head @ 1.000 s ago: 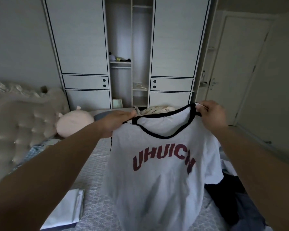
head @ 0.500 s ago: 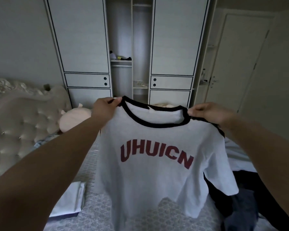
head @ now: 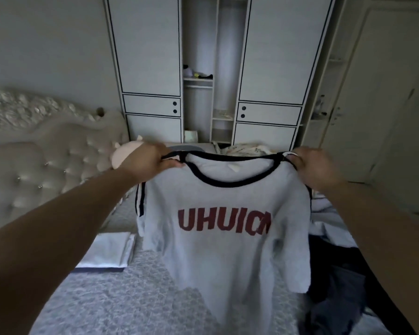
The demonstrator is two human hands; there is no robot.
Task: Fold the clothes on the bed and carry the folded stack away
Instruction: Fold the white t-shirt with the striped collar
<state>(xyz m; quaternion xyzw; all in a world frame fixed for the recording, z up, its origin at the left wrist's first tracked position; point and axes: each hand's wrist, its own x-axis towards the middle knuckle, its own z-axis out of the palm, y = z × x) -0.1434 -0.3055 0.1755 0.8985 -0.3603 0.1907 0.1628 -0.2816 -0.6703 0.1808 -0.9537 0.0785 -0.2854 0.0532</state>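
A white T-shirt (head: 223,259) with a black collar, striped sleeves and red letters hangs in the air over the bed (head: 121,303), its front toward me. My left hand (head: 146,163) pinches its left shoulder by the collar. My right hand (head: 317,169) grips the right shoulder. The shirt is stretched between them and its hem hangs down over the bedspread. A folded white garment (head: 109,250) lies flat on the bed at the left. Dark unfolded clothes (head: 336,286) lie heaped at the right, partly hidden by the shirt.
A tufted headboard (head: 34,165) stands at the left with a pink plush toy (head: 127,153) beside it. A white wardrobe (head: 269,56) with an open middle section fills the far wall. A door (head: 385,93) is at the right. Patterned fabric (head: 244,148) lies on the bed's far side.
Both hands have spread the shirt wider and held it up square, with the camera tilting a little. The left sleeve's stripes now show.
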